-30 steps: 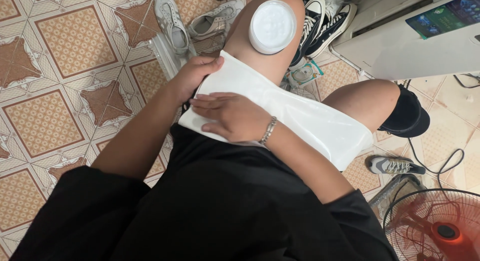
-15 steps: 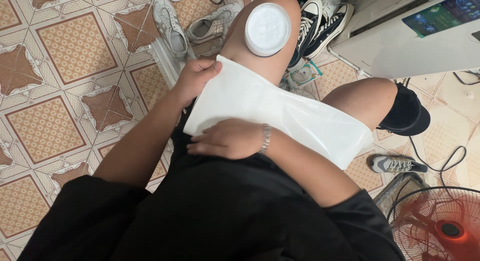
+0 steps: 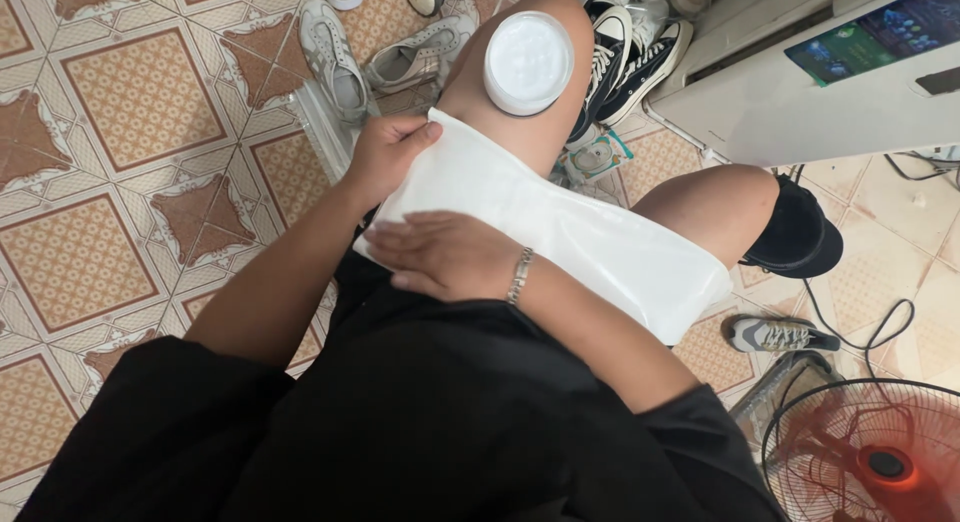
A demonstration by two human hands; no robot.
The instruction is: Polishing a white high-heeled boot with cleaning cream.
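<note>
Since 1 second ago the right hand (image 3: 440, 254) has slid down to lie flat and open on the soft, light white cloth (image 3: 560, 232) across both thighs, while the left hand (image 3: 385, 157) pinches its upper corner, the best hold.

One head-worn camera did all the looking here, aimed steeply down from above the seated person's lap. It sat close over the broad white plastic sheet (image 3: 560, 232) on the thighs, facing forward toward the patterned brown tiled floor (image 3: 130, 162) and the red-hubbed wire-caged floor fan (image 3: 870, 452) at lower right.
</note>
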